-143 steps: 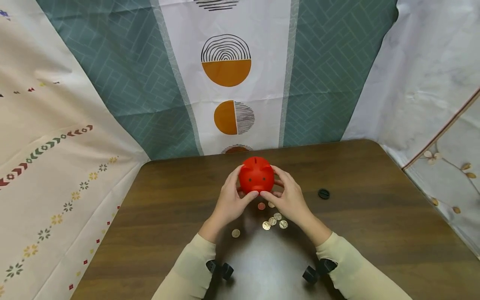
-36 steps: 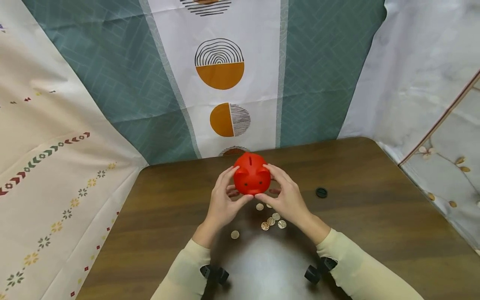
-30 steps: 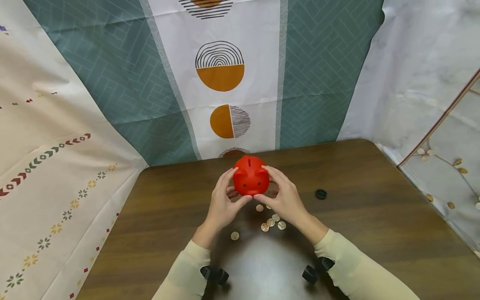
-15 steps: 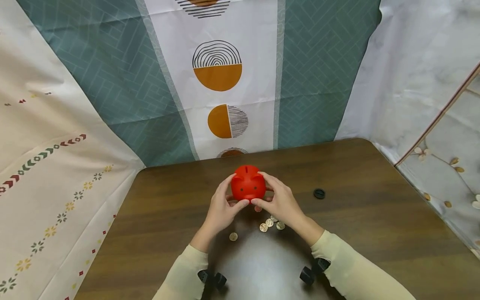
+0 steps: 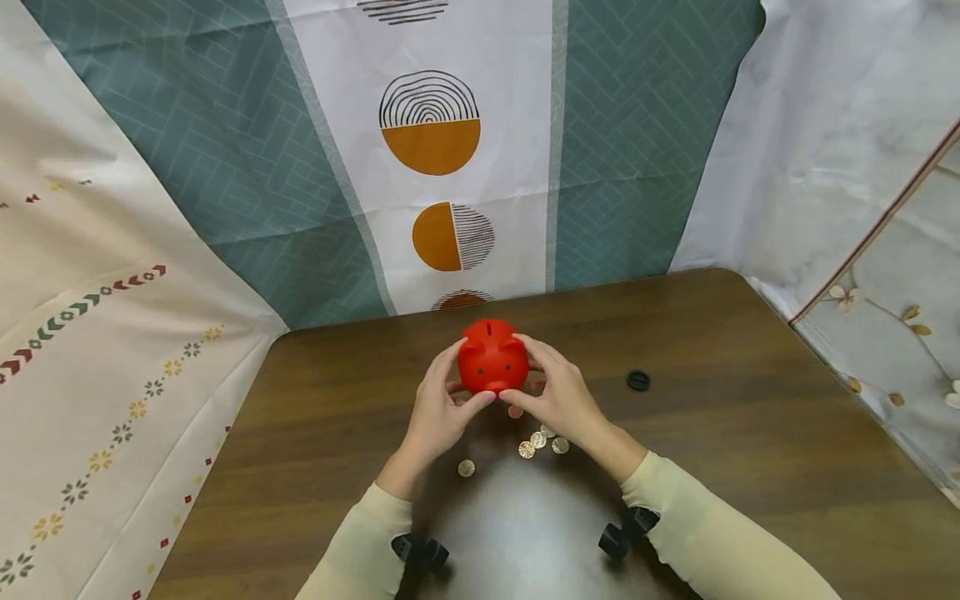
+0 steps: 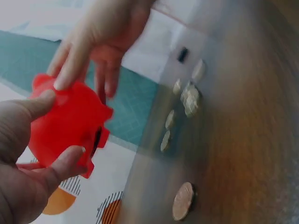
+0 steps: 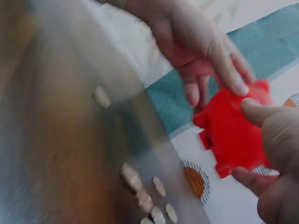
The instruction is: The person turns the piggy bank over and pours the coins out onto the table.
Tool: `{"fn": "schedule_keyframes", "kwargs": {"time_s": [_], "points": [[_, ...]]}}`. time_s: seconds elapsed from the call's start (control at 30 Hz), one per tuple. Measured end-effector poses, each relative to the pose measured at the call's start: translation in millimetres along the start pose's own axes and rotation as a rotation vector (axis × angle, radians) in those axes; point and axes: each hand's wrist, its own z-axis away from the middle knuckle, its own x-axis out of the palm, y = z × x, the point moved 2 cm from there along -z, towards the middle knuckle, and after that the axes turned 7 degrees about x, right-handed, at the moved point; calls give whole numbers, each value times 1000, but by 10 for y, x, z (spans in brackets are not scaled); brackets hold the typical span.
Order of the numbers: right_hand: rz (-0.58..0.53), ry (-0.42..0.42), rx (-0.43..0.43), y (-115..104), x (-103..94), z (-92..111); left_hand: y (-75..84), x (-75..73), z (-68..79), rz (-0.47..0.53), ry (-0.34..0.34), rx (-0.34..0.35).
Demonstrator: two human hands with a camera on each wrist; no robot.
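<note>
In the head view a red pig-shaped piggy bank [image 5: 491, 358] faces me, coin slot on top. My left hand [image 5: 435, 408] grips its left side and my right hand [image 5: 562, 396] grips its right side, thumbs near the snout. Both wrist views show the piggy bank raised off the table, with a dark opening [image 6: 97, 137] between its feet on the underside. Several gold-coloured coins [image 5: 538, 440] lie below and in front of it, one coin [image 5: 467, 468] apart to the left. A reddish-looking coin [image 5: 515, 412] is just under the bank.
A round black plug [image 5: 638, 381] with a bar across it lies on the brown wooden table [image 5: 750, 433], right of the hands. Patterned cloths [image 5: 630, 142] hang behind and beside the table. Dark wrist cameras [image 5: 615, 540] sit on both sleeves.
About a second ago the piggy bank was tipped further forward and held slightly higher. It came down and levelled, then rose a little. Both hands keep their grip; the head view shifts slightly.
</note>
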Motion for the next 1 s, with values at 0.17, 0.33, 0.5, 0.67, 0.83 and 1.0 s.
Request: {"fn": "schedule_keyframes", "kwargs": {"time_s": [0.17,0.33,0.5,0.67,0.83,1.0], "points": [[5,-25,41,61,40,38,-196,22,46,42,-30,-52],[44,29,-62,5,42,34,-184,30,75,11,33,70],[58,164,-344,-151,-47,7,-1,5,41,-101,178,423],[15,65,-71,-53,-54,22,-97,68,-14,-69,42,202],[-11,9,34,60,-21,76,-213,111,39,-44,-31,75],[-15,-33,107,97,33,49,-251,96,69,-94,-58,32]]}}
